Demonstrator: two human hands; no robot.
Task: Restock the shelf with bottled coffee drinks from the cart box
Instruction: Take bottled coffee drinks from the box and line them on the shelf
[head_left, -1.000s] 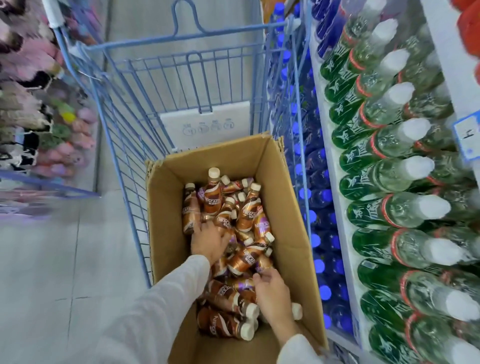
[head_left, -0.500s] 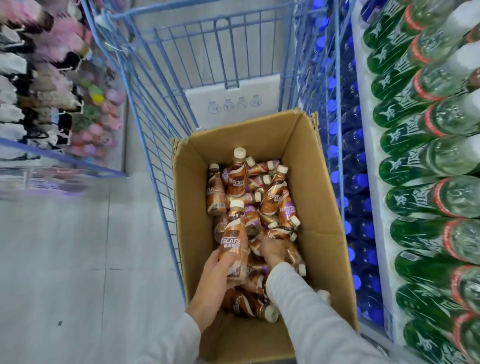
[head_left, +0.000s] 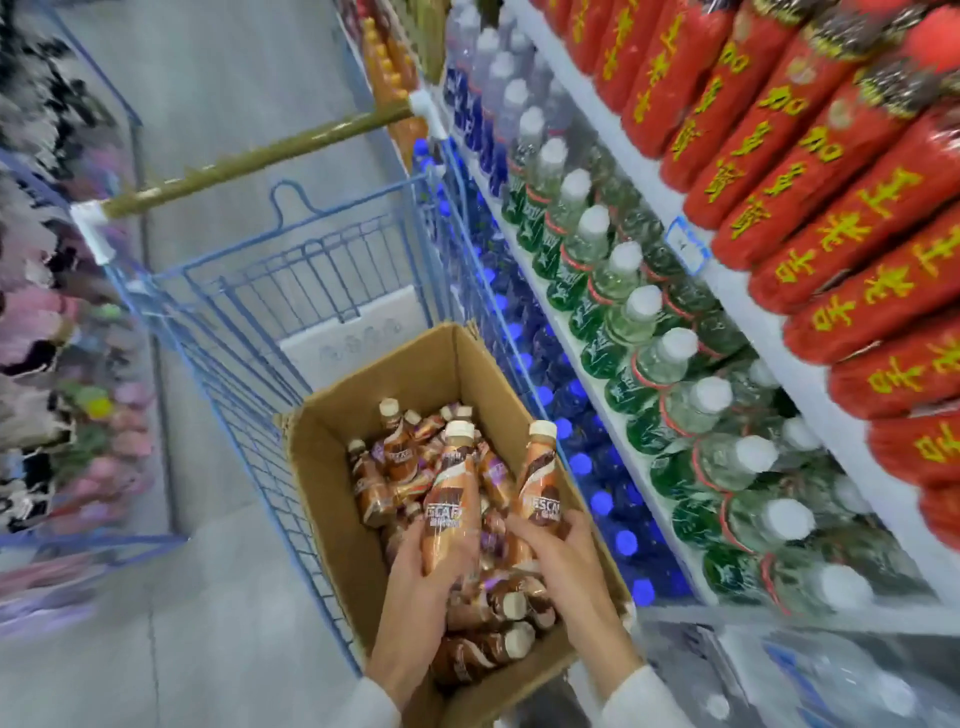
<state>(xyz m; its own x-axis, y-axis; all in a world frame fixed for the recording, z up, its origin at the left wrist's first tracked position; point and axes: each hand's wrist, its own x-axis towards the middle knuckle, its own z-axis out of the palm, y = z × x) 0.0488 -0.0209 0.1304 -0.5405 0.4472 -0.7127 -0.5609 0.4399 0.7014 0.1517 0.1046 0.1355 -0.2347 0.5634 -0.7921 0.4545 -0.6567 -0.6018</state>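
An open cardboard box sits in a blue wire cart and holds several brown bottled coffee drinks with cream caps, lying loose. My left hand grips one coffee bottle upright above the box. Just right of it, my right hand grips a second coffee bottle, tilted slightly right. Both bottles are lifted clear of the pile. White sleeves cover both of my wrists.
The shelving runs along the right: red packaged bottles on top, green bottles with white caps below, blue-capped bottles lowest, beside the cart. The cart handle crosses at upper left. Blurred goods line the left aisle side.
My right hand has taken a second bottle out of the pile and raised it beside the left hand's bottle. My view has swung up and right toward the shelves.
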